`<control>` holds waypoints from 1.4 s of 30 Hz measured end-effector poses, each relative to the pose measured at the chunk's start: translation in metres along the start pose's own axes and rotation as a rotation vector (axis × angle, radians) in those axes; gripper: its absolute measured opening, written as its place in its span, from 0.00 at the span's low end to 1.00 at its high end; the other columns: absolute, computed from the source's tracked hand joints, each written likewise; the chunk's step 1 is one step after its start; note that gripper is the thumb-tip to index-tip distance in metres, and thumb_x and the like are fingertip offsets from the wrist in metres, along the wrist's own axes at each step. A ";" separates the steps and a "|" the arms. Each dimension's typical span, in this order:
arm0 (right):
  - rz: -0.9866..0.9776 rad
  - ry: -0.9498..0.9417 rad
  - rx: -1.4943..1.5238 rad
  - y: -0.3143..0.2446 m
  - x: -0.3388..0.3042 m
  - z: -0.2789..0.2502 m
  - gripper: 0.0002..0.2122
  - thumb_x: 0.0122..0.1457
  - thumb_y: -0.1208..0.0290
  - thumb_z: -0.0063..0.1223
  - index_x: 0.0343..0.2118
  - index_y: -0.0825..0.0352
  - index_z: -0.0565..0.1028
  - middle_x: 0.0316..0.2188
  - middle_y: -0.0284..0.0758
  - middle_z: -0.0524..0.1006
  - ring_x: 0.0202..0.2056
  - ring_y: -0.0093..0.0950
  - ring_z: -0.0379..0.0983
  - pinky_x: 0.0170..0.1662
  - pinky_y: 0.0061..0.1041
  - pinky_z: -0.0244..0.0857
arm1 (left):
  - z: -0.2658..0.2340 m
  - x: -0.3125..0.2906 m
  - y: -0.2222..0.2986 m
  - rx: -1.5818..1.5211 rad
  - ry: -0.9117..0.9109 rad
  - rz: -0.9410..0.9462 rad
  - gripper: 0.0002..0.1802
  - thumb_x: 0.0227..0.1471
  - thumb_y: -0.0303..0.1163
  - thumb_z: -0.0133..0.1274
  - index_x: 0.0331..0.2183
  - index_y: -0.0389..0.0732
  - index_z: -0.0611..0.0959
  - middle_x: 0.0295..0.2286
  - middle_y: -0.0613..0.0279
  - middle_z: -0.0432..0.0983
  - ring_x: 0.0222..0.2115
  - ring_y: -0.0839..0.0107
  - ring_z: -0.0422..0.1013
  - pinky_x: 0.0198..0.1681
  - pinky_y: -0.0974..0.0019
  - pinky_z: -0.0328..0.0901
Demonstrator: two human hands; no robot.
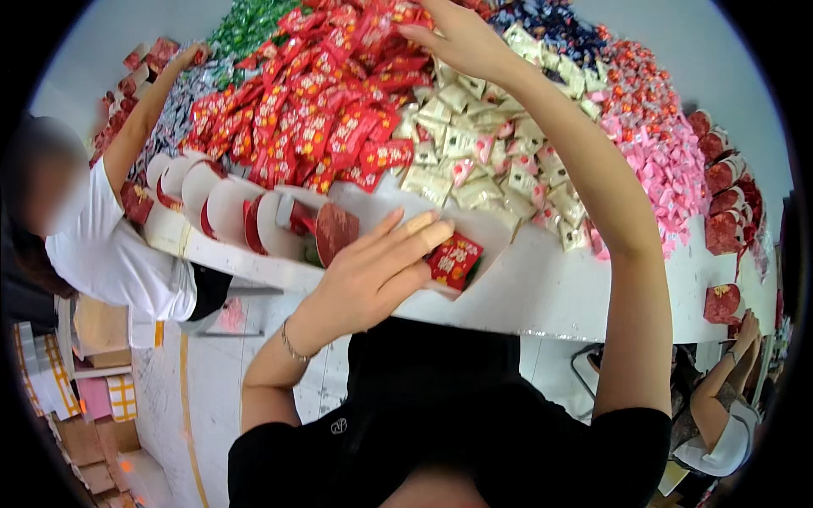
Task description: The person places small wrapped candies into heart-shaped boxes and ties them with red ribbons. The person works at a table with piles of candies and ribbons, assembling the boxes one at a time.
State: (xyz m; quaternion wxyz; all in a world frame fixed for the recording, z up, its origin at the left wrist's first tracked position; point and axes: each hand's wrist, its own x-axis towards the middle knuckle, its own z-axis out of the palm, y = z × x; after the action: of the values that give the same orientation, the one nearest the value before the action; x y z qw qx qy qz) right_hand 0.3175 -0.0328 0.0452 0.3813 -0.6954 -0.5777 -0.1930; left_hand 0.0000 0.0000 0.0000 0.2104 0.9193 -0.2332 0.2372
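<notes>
head view: the left hand point(368, 275) lies across an open red-and-white box point(495, 235) near the front edge of the white table point(550, 296), fingers side by side, perhaps to steady it; the thumb is hidden, so whether it grips i cannot tell. a red flowered packet point(456, 261) sits in the box, just beside the fingertips. the right hand point(461, 41), well apart, is at the heap of red packets point(330, 110); its fingertips are cut off, so any pinch is unclear. cream packets point(500, 152) adjoin that heap, apparently grouped by colour for easy picking.
</notes>
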 end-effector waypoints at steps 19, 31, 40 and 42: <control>0.547 -0.451 -0.666 0.299 0.116 0.077 0.17 0.53 0.61 0.52 0.40 0.68 0.79 0.41 0.47 0.78 0.44 0.44 0.75 0.50 0.39 0.68 | 0.120 -0.059 -0.007 -1.098 0.583 -1.070 0.39 0.49 0.38 0.54 0.59 0.45 0.57 0.54 0.44 0.62 0.56 0.55 0.60 0.60 0.49 0.54; 0.531 -0.611 -0.959 0.309 0.085 -0.005 0.16 0.55 0.57 0.54 0.44 0.59 0.79 0.45 0.44 0.78 0.48 0.42 0.75 0.50 0.42 0.68 | 0.102 -0.029 -0.005 -1.765 0.806 -1.273 0.43 0.44 0.38 0.64 0.57 0.37 0.60 0.51 0.44 0.65 0.49 0.55 0.69 0.54 0.50 0.64; 0.669 -0.264 -0.192 0.283 0.048 -0.128 0.09 0.52 0.71 0.52 0.35 0.67 0.78 0.24 0.37 0.78 0.25 0.28 0.75 0.27 0.26 0.69 | 0.096 -0.008 0.009 -1.456 0.759 -1.219 0.32 0.59 0.51 0.36 0.50 0.33 0.70 0.47 0.49 0.70 0.49 0.58 0.69 0.51 0.51 0.66; 0.704 -0.635 -0.678 0.281 0.013 -0.182 0.11 0.48 0.68 0.58 0.31 0.71 0.79 0.25 0.40 0.79 0.26 0.30 0.76 0.28 0.29 0.70 | 0.098 -0.010 0.011 -1.440 0.786 -1.218 0.31 0.59 0.51 0.34 0.50 0.34 0.71 0.47 0.51 0.71 0.48 0.59 0.69 0.51 0.50 0.66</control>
State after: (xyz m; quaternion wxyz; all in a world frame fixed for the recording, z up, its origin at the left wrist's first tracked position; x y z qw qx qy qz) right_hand 0.6192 -0.1735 0.0838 -0.0134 -0.9527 -0.3035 -0.0109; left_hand 0.0194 -0.0543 -0.0810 0.8595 0.3943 0.2720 0.1784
